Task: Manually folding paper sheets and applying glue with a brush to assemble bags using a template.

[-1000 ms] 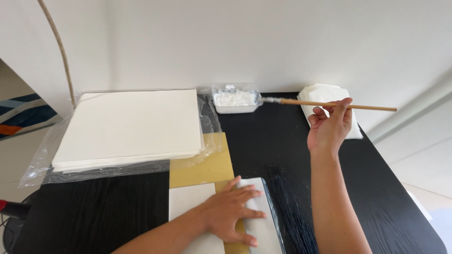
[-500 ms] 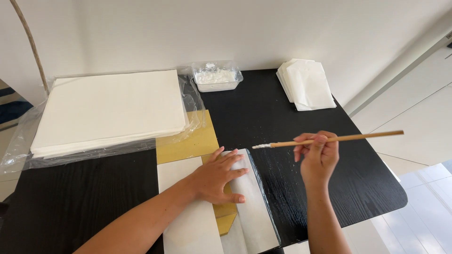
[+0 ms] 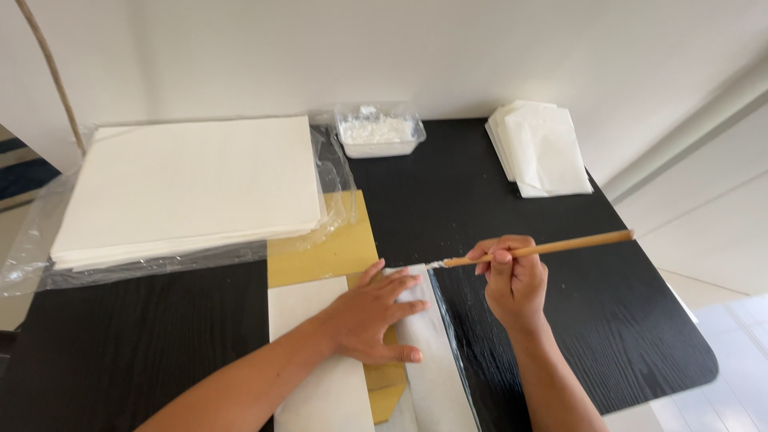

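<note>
While flat on paper (image 3: 436, 376), left hand (image 3: 372, 316)

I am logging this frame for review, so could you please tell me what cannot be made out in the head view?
- Paper strip: its near end is cut off by the bottom edge; the left hand covers part of it.
- Brush: its bristle tip is too small to read; the right hand hides mid-handle.
- Plastic tub: its white contents are blurred by wrap.
- Tan sheet: partly under the paper stack.
</note>
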